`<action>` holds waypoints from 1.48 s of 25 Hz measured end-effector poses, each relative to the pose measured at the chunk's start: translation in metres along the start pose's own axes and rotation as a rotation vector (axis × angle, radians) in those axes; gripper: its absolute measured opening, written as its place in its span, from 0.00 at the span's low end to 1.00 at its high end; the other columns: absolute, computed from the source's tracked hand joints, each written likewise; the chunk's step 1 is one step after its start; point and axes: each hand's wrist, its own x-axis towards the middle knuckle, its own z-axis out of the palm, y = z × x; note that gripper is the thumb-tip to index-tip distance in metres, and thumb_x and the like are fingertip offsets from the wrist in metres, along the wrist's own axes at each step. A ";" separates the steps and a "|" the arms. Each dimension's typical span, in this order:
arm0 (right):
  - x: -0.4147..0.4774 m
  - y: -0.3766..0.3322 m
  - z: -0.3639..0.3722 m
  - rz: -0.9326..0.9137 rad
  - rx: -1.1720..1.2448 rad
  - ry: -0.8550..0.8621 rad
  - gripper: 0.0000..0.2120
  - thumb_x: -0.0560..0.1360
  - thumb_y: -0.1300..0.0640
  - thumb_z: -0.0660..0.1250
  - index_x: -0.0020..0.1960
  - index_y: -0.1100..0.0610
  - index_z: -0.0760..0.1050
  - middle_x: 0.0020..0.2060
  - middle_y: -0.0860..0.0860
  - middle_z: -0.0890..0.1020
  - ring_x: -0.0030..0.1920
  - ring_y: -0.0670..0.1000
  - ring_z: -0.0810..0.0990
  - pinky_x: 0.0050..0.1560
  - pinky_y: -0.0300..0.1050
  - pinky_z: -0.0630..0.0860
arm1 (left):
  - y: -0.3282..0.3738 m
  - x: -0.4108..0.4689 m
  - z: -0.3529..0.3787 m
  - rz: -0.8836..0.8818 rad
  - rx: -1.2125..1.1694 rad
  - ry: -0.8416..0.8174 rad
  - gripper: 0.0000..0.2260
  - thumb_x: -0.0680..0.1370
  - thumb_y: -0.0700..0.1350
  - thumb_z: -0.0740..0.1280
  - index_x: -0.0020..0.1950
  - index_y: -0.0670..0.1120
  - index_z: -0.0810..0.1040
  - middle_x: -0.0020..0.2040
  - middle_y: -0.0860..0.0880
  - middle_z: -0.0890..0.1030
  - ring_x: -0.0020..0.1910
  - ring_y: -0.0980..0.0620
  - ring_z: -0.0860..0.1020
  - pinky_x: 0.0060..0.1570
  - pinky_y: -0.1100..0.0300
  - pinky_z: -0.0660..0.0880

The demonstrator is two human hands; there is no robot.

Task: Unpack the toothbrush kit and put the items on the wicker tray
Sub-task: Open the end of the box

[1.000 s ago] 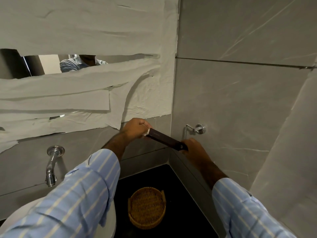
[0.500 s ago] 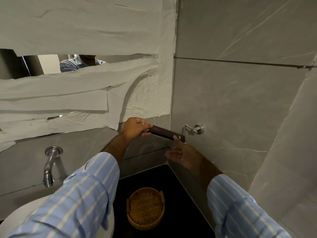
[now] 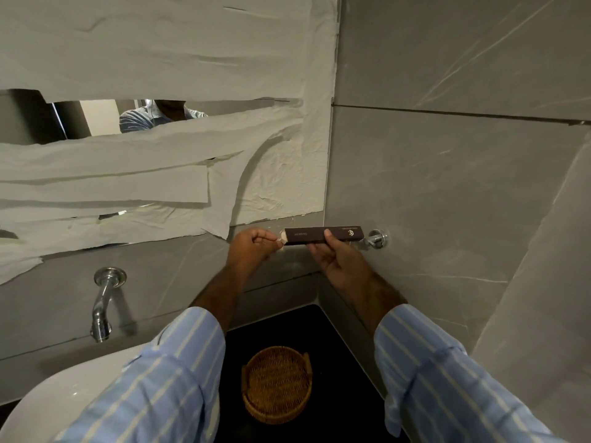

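Observation:
A long dark brown toothbrush kit box (image 3: 307,235) is held level in the air in front of the wall corner. My right hand (image 3: 335,259) grips it from below near its middle, thumb on its front face. My left hand (image 3: 254,246) pinches the pale flap at the box's left end. Far below, the round wicker tray (image 3: 276,383) stands on the black counter (image 3: 335,340) with nothing in it. What the box holds is hidden.
A white basin (image 3: 64,394) sits at the lower left under a chrome wall tap (image 3: 104,302). A chrome wall hook (image 3: 377,239) sticks out just right of the box. Paper strips cover most of the mirror (image 3: 96,118). Grey tiled walls close in on the right.
The box has levelled out from a tilt. My right hand let go of its right end, then took hold again under its middle. My left hand now pinches the end flap.

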 end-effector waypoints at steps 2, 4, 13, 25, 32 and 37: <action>-0.003 -0.002 0.003 -0.043 -0.092 -0.010 0.12 0.79 0.61 0.66 0.60 0.65 0.74 0.54 0.64 0.84 0.53 0.59 0.85 0.53 0.49 0.83 | -0.009 -0.002 0.010 -0.031 -0.048 0.060 0.04 0.72 0.37 0.73 0.41 0.46 0.83 0.40 0.43 0.84 0.41 0.46 0.80 0.47 0.51 0.79; -0.005 -0.006 0.008 -0.094 -0.211 0.031 0.11 0.79 0.60 0.66 0.58 0.65 0.73 0.52 0.61 0.83 0.51 0.57 0.85 0.51 0.48 0.83 | -0.016 -0.008 0.020 -0.137 -0.314 0.031 0.07 0.73 0.34 0.70 0.38 0.43 0.86 0.40 0.41 0.84 0.43 0.43 0.80 0.48 0.50 0.77; -0.004 -0.017 0.041 -0.319 -0.746 0.091 0.20 0.75 0.62 0.70 0.65 0.63 0.72 0.57 0.62 0.82 0.54 0.59 0.84 0.53 0.53 0.83 | -0.028 -0.030 0.052 -0.369 -1.067 0.043 0.05 0.77 0.34 0.64 0.52 0.36 0.77 0.51 0.39 0.80 0.49 0.46 0.82 0.48 0.57 0.82; -0.005 -0.018 0.033 -0.336 -0.761 -0.005 0.20 0.77 0.57 0.68 0.67 0.60 0.71 0.51 0.56 0.83 0.48 0.52 0.83 0.50 0.49 0.83 | -0.048 -0.031 0.056 -0.391 -1.132 -0.036 0.13 0.77 0.41 0.71 0.58 0.35 0.78 0.48 0.37 0.85 0.45 0.45 0.87 0.43 0.55 0.83; -0.007 -0.016 0.029 -0.248 -0.793 0.080 0.17 0.77 0.57 0.69 0.64 0.61 0.74 0.52 0.58 0.83 0.45 0.52 0.84 0.42 0.44 0.83 | -0.031 -0.040 0.058 -0.293 -0.458 -0.064 0.10 0.78 0.40 0.70 0.58 0.39 0.82 0.45 0.43 0.85 0.37 0.51 0.84 0.34 0.63 0.80; -0.012 -0.010 0.028 -0.218 -0.910 0.032 0.17 0.76 0.58 0.70 0.62 0.64 0.76 0.42 0.52 0.83 0.36 0.46 0.83 0.31 0.36 0.79 | -0.009 -0.038 0.050 -0.110 0.191 -0.043 0.08 0.76 0.49 0.72 0.47 0.46 0.86 0.34 0.53 0.82 0.27 0.62 0.78 0.30 0.69 0.72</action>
